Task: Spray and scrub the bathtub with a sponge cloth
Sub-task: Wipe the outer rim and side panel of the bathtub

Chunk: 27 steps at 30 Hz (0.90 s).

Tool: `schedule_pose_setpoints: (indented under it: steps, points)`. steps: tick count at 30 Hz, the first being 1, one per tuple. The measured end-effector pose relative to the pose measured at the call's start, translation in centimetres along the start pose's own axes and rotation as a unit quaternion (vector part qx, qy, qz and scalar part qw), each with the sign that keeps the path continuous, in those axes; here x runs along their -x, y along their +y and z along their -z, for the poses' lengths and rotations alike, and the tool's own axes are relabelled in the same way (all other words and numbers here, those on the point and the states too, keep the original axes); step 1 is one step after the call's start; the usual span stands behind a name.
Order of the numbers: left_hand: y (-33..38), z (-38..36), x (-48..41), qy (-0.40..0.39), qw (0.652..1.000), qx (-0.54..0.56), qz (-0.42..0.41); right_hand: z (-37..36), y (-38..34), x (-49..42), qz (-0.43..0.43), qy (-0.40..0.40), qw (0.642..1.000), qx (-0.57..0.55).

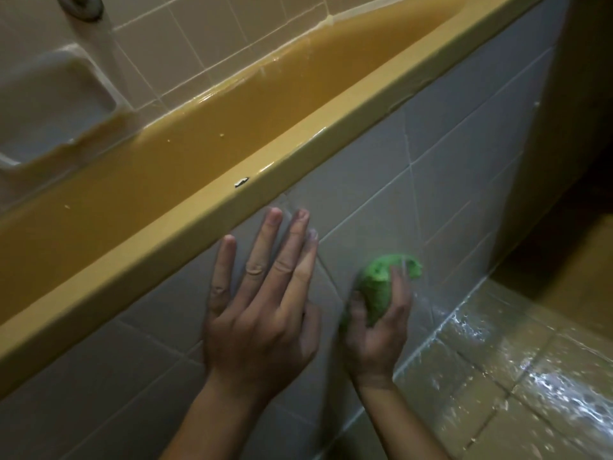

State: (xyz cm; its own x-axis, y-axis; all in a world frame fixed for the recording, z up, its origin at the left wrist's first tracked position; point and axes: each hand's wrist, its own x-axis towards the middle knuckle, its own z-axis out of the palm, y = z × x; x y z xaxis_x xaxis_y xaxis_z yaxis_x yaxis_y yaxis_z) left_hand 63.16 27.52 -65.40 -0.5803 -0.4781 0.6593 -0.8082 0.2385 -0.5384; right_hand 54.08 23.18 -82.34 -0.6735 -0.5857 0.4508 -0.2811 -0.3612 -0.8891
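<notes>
A mustard-yellow bathtub (205,207) runs from lower left to upper right, with a small chip in its front rim. Below the rim is the tub's grey tiled side panel (441,167). My left hand (262,313) lies flat on that panel with its fingers straight and spread, fingertips just under the rim. To its right, my right hand (378,330) grips a bunched green sponge cloth (381,280) and holds it against the panel. No spray bottle is in view.
A recessed ceramic soap dish (49,104) sits in the tiled wall at upper left, under a metal fitting (79,3). The tiled floor (517,376) at lower right is wet and shiny. A dark shadowed area lies at the far right.
</notes>
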Motion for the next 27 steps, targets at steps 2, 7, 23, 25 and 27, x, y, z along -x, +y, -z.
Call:
schedule_pose_setpoints:
  steps: [2,7,23,25,27]
  points:
    - [-0.2,0.3,0.4,-0.016,1.0,0.003,-0.005,0.5,3.4,-0.1,-0.3,0.073,0.951,-0.004]
    - [-0.1,0.7,0.6,-0.044,0.999,-0.003,-0.01,0.8,2.9,-4.8,-0.494,0.139,0.857,-0.053]
    - [0.9,0.5,0.0,-0.076,0.996,0.026,-0.05,3.0,9.6,-1.2,-0.511,0.061,0.857,-0.019]
    - [1.0,0.3,-0.1,-0.077,0.995,0.023,-0.051,1.4,5.9,0.0,-0.432,0.063,0.899,-0.019]
    - [1.1,0.1,-0.3,-0.075,0.996,0.026,-0.046,0.8,3.7,2.3,-0.358,0.05,0.932,-0.021]
